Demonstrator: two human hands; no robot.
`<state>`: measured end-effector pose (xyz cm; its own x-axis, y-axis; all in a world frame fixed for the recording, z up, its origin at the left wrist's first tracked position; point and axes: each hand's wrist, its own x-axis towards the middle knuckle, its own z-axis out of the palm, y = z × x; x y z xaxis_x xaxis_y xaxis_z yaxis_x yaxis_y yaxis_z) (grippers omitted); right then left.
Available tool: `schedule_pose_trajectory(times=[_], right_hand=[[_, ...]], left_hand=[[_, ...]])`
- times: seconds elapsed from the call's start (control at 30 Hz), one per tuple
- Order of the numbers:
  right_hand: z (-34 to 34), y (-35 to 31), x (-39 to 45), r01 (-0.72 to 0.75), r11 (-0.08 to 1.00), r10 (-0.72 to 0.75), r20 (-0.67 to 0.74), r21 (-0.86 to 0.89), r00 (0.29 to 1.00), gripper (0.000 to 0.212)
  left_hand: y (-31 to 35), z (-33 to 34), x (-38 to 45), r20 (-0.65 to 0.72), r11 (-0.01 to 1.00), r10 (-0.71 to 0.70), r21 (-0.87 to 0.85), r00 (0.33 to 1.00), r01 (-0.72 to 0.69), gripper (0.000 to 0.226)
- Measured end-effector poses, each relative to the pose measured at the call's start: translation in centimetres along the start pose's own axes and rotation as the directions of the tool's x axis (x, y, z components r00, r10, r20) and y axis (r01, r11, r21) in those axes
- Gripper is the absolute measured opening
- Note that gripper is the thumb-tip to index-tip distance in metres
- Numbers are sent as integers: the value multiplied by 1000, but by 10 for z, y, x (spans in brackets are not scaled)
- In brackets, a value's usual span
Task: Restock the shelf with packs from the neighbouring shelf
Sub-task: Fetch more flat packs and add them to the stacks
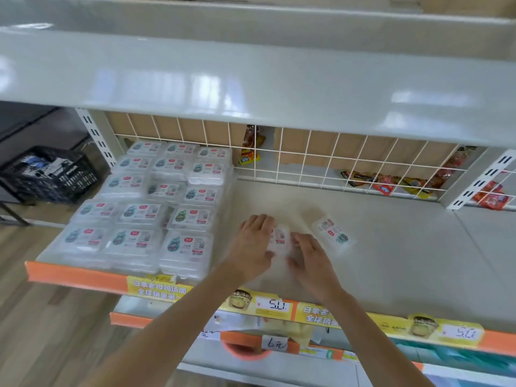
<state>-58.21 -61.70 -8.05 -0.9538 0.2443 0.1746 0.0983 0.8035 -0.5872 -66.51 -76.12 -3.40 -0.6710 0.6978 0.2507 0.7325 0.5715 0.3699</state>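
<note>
Near the shelf [391, 261] lip, my left hand [252, 241] and right hand [308, 254] flank one clear pack [279, 238], fingers spread against its sides; blur hides whether either truly grips. I'd say we're setting it down on the bare stretch. Risk: it's slick plastic, so a careless release could skid it toward the second pack [332, 233] lying skewed just right. It looks a small see-through box, red-and-white label up. Further left, stacked packs [145, 208] fill the shelf's end.
</note>
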Motion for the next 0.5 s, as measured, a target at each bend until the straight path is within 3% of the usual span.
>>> schedule_pose_trajectory(times=[0.1,0.17,0.27,0.33,0.5], right_hand=[[7,-8,10,175,954,-181,-3,-242,983,22],[16,-21,16,270,918,-270,42,-289,962,25],[33,-41,15,310,920,-305,60,-240,951,28],[41,-44,14,287,942,-288,19,-173,957,23],[42,-40,16,279,957,-280,0,-80,960,37]], left_hand=[[-9,-46,-1,-105,999,2,-52,994,-8,58],[-27,-75,-6,-180,999,-10,-48,984,1,58],[-67,-107,-12,-201,993,-112,21,973,119,56],[-92,-117,-13,-159,971,-218,60,963,230,55],[-125,-122,-11,-54,917,-391,66,919,394,62]])
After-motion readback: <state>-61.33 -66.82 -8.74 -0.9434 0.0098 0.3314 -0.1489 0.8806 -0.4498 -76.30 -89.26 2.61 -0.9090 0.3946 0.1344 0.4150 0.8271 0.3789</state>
